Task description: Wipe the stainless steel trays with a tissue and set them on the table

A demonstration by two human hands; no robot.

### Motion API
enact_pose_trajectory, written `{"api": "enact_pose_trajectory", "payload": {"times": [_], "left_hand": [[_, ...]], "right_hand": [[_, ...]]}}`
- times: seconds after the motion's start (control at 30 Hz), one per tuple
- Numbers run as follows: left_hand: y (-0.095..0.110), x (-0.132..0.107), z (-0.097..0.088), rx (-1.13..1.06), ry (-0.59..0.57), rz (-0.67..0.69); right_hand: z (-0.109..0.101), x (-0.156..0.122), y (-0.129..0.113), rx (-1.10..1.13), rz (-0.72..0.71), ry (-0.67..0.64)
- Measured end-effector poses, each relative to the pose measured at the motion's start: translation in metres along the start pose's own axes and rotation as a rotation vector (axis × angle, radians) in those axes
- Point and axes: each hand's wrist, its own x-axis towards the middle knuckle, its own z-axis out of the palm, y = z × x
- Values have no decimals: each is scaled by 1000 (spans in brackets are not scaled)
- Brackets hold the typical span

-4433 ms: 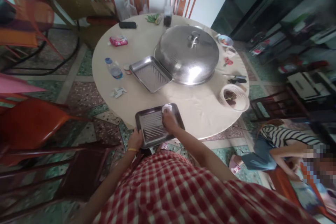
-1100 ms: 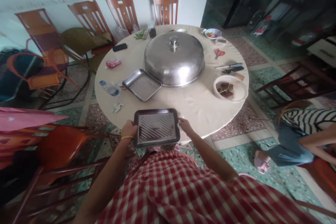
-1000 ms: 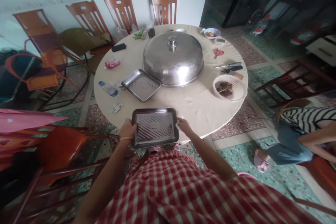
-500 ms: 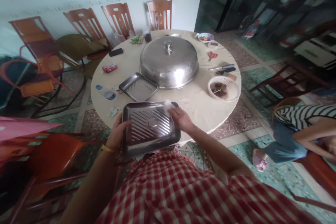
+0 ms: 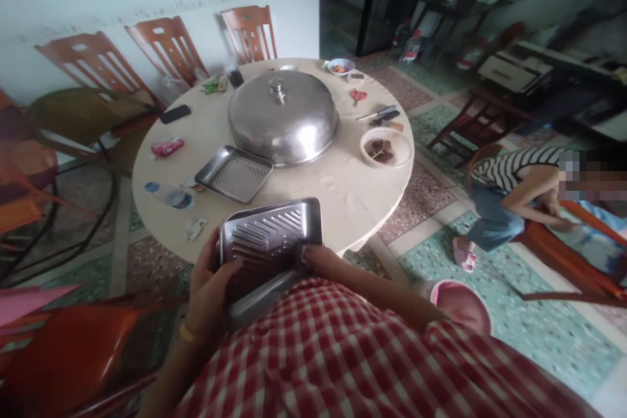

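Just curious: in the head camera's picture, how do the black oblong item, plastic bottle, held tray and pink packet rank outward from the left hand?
1. Held tray: gripped by the left hand.
2. Plastic bottle: lying on the table, left side.
3. Pink packet: left, beyond the bottle.
4. Black oblong item: farthest, far-left edge.

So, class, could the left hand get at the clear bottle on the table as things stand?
Probably not without letting go: the left hand grips the nearer tray. Otherwise the way looks free, with only a small white item between hand and clear bottle.
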Motion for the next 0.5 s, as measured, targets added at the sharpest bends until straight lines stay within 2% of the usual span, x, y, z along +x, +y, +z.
{"api": "enact_pose_trajectory", "payload": {"times": [0.07, 0.1, 0.17, 0.23, 0.33, 0.4, 0.5], "left_hand": [[6, 9, -2, 19, -30, -9], [9, 13, -3, 17, -35, -16], [15, 19, -2, -3, -46, -28], [18, 24, -2, -19, -92, -22], [15, 33, -4, -34, -137, 29], [10, 40, -8, -37, -147, 57], [1, 50, -12, -31, -191, 75]], "right_hand": [[-13, -5, -4, 169, -8, -5], [-24, -6, -6, 247, 22, 76], [-47, -6, -7, 322, 149, 370], [-66, 2, -7, 244, 333, 656], [-75, 28, -11, 125, 474, 837], [-73, 52, -20, 158, 475, 952], [-72, 87, -52, 293, 340, 1086]]}}
